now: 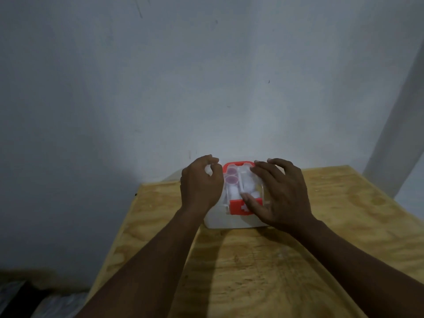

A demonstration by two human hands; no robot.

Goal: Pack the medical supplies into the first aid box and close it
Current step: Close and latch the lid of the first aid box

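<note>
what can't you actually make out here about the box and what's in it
- Head view: the first aid box lid sides are covered by the left hand and right hand, so whether it is latched is unclear.
- The contents, two pink round caps and white items, are too blurred to identify.
- The red latch is partly hidden by the thumb.

Plywood table (275, 260) against grey wall (160, 76)
</note>
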